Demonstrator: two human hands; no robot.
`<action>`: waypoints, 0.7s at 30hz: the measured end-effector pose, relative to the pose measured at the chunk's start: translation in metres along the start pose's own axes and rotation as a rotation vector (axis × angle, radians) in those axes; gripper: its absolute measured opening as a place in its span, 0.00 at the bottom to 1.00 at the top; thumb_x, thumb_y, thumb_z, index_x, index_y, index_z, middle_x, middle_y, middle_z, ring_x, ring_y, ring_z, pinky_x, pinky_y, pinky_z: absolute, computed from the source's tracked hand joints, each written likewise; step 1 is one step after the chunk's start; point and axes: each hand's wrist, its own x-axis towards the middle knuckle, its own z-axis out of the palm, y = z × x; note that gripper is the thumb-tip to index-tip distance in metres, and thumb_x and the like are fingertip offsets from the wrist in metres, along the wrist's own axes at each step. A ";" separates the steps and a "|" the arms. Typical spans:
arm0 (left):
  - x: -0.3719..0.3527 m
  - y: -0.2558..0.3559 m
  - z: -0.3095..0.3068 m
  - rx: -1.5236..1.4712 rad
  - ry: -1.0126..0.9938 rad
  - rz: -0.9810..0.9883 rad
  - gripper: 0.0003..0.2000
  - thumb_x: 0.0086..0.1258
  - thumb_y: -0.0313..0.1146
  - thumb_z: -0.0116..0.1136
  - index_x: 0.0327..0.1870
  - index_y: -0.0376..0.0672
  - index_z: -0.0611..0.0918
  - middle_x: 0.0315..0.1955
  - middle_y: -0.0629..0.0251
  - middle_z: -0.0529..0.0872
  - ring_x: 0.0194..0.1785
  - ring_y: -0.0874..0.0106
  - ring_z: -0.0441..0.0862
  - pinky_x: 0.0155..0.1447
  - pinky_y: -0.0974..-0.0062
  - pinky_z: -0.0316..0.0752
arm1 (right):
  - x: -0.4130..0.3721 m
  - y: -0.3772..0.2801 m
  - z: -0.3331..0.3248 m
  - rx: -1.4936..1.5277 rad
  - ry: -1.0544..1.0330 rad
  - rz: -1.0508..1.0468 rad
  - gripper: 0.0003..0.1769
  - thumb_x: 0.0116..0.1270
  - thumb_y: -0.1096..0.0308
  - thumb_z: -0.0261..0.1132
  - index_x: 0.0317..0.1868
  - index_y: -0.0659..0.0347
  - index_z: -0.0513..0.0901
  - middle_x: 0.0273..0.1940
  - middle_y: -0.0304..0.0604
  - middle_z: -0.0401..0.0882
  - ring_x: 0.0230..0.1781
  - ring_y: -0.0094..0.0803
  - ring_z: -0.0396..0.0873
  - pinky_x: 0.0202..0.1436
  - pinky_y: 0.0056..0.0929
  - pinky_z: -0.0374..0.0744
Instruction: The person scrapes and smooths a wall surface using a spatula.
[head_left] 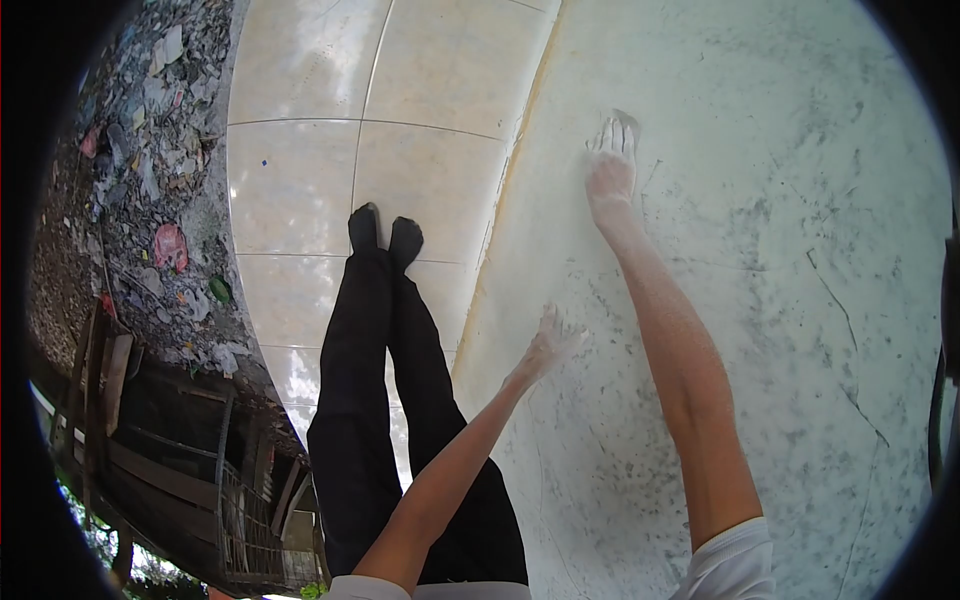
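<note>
Palms flat against whitish, dark-speckled plaster wall (760, 250), both dusted w/ white powder. Right hand (612, 170) is set further up the wall, fingers straight and close together, pressed to the surface, gripping nothing. Left hand (550, 342) sits lower, near the yellowish seam where wall meets floor; fingers spread wide, tips on plaster, also empty. Thin cracks run thru the wall right of the right forearm. Wall fills right half of view. Cream glazed floor tiles (400, 120) lie left of it, w/ person's legs in black trousers (365, 400) standing on them. Beyond tiles, far left: grey rubble strip w/ litter (150, 200); weathered wooden frame (110, 400) at bottom left.
</note>
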 end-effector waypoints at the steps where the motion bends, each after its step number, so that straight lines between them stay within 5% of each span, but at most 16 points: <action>1: 0.003 0.002 -0.001 0.006 -0.001 0.011 0.54 0.65 0.49 0.62 0.73 0.27 0.35 0.75 0.42 0.36 0.79 0.58 0.35 0.78 0.68 0.40 | -0.011 -0.020 0.011 0.004 -0.077 -0.065 0.24 0.74 0.60 0.47 0.62 0.68 0.74 0.72 0.50 0.59 0.75 0.41 0.55 0.78 0.41 0.48; 4: 0.015 -0.012 -0.001 0.010 0.004 0.007 0.55 0.62 0.52 0.64 0.74 0.28 0.39 0.75 0.43 0.40 0.79 0.55 0.37 0.79 0.67 0.39 | -0.076 -0.103 0.084 0.203 -0.223 -0.295 0.25 0.73 0.58 0.48 0.62 0.67 0.74 0.71 0.49 0.62 0.74 0.40 0.56 0.77 0.40 0.50; 7: 0.024 -0.017 0.001 0.111 -0.032 0.133 0.55 0.61 0.52 0.65 0.74 0.28 0.40 0.75 0.42 0.41 0.79 0.55 0.37 0.79 0.66 0.40 | -0.068 -0.089 0.086 0.443 -0.195 -0.331 0.23 0.73 0.59 0.48 0.60 0.65 0.76 0.69 0.48 0.65 0.73 0.38 0.58 0.77 0.39 0.52; 14: 0.006 0.013 -0.006 0.065 -0.053 -0.010 0.54 0.64 0.50 0.63 0.72 0.25 0.37 0.74 0.38 0.39 0.79 0.55 0.37 0.79 0.67 0.39 | 0.038 0.016 0.008 0.040 0.079 0.026 0.21 0.70 0.64 0.51 0.61 0.60 0.77 0.73 0.48 0.59 0.75 0.37 0.54 0.79 0.41 0.45; 18: 0.021 -0.002 -0.004 0.032 -0.021 0.018 0.57 0.59 0.54 0.66 0.74 0.28 0.39 0.75 0.41 0.40 0.79 0.55 0.36 0.79 0.65 0.39 | -0.045 -0.082 0.069 0.249 -0.168 -0.216 0.23 0.73 0.61 0.48 0.62 0.63 0.75 0.70 0.51 0.63 0.73 0.39 0.59 0.78 0.40 0.50; 21: 0.029 -0.009 -0.004 0.051 -0.061 0.133 0.57 0.58 0.55 0.66 0.74 0.29 0.40 0.75 0.41 0.40 0.79 0.54 0.37 0.79 0.65 0.40 | -0.068 -0.097 0.097 0.280 -0.093 -0.285 0.23 0.75 0.59 0.48 0.60 0.63 0.77 0.69 0.50 0.65 0.73 0.39 0.59 0.78 0.39 0.50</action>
